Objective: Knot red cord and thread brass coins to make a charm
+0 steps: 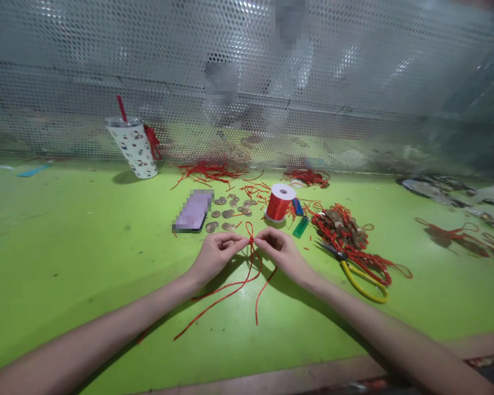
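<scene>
Between my two hands a knotted red cord (251,253) is stretched at its knot, with a small loop standing above and several loose tails hanging toward me over the table. My left hand (220,252) pinches the knot from the left, thumb and forefinger together. From the other side my right hand (282,253) pinches it the same way. Just beyond lie several round brass coins (228,213) with holes. A spool of red cord (278,203) stands upright behind my right hand. Scissors with yellow handles (364,281) rest to the right, blades pointing left.
A heap of corded coins (343,227) lies by the scissors. Green (302,226) and blue lighters sit beside the spool. A phone (193,211) is left of the coins. Behind it are red cord scraps (214,171) and a patterned tumbler (134,147), before a perforated metal sheet (181,109).
</scene>
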{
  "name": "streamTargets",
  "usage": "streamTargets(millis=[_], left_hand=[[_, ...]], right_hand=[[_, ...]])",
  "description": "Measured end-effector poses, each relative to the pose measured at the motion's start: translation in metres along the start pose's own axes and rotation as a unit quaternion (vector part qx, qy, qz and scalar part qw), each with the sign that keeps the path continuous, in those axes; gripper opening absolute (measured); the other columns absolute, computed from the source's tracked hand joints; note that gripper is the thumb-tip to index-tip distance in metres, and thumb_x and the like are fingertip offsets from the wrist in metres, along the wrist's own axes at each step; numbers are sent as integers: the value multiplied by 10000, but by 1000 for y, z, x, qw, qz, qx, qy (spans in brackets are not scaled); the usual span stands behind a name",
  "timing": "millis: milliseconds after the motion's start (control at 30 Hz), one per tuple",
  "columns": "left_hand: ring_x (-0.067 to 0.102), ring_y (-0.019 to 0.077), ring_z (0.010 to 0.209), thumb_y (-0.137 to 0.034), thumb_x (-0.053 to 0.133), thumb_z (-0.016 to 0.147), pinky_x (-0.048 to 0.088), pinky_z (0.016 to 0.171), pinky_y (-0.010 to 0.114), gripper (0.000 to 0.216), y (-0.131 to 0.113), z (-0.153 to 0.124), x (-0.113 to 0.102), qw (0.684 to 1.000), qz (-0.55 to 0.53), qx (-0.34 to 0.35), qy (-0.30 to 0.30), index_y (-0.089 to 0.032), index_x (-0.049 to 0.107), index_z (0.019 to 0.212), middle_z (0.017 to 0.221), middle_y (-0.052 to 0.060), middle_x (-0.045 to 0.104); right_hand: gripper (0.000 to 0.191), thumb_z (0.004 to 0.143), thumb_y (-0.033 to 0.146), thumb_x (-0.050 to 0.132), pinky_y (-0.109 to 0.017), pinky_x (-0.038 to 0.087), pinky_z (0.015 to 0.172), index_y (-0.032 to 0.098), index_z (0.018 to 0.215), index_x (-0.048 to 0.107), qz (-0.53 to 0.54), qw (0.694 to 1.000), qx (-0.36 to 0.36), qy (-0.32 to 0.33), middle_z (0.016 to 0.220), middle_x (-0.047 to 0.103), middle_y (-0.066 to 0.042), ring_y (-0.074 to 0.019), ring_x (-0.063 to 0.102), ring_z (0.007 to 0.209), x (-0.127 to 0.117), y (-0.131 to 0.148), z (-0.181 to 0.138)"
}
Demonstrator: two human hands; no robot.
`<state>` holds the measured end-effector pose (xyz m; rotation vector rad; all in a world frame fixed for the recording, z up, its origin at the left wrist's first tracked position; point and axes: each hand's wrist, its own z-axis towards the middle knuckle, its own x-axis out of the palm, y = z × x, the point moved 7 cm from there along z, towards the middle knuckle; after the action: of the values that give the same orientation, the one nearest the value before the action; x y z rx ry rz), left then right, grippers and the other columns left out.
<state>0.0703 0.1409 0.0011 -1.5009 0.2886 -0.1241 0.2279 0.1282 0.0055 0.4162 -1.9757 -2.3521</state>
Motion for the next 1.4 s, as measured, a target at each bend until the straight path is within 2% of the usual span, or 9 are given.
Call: streamTargets(millis=[233,333,600,900,1000,1167,1400], left_hand=[[284,79,484,-459,766,753,159,456,245,317,0,1,2,1000,-15,-15,17,-144,746,728,495,-49,400],[286,75,480,-454,765,753,157,447,242,310,-1,2,3,999,-26,-11,28,-146,741,720,505,-44,424],[281,75,492,-459,777,732,165,473,241,327,-2,2,4,998,-34,-12,44,-143,704,694,497,-66,358],[264,73,493,-442,778,737,156,468,239,316,0,2,4,998,-33,-8,47,-145,687,680,498,-68,339],[289,68,482,-457,783,730,177,445,225,321,1,3,2,999,-38,-16,35,-146,706,709,510,-55,401],[339,70,473,-471,794,722,224,419,211,342,2,5,0,998,-48,-24,12,-140,749,797,528,-37,480],[329,75,494,-456,812,708,225,448,226,334,2,6,-1,999,-35,-15,7,-141,769,807,544,-32,505]], right_hand=[[244,885,438,671,-305,450,641,194,871,656,-12,1000,-6,-12,773,640,-13,-159,565,698,0,-2,-1],[246,891,440,668,-299,450,627,194,879,662,-30,999,-17,-25,779,649,-18,-160,566,688,1,0,-3],[126,953,278,607,-309,447,677,200,882,677,-147,979,-130,-50,813,650,-33,-178,573,739,2,25,-13],[137,987,206,518,-322,478,707,207,980,655,-226,950,-215,-33,874,584,-54,-190,572,790,9,27,-22],[117,991,228,526,-323,476,710,209,994,641,-219,954,-197,-48,883,607,-55,-190,578,789,8,27,-20],[106,960,298,593,-306,461,672,202,955,637,-153,978,-117,-79,867,652,-42,-174,572,739,2,21,-13],[210,938,389,614,-294,435,624,183,919,649,-70,994,-55,-67,814,639,-22,-153,539,687,-3,9,-7]])
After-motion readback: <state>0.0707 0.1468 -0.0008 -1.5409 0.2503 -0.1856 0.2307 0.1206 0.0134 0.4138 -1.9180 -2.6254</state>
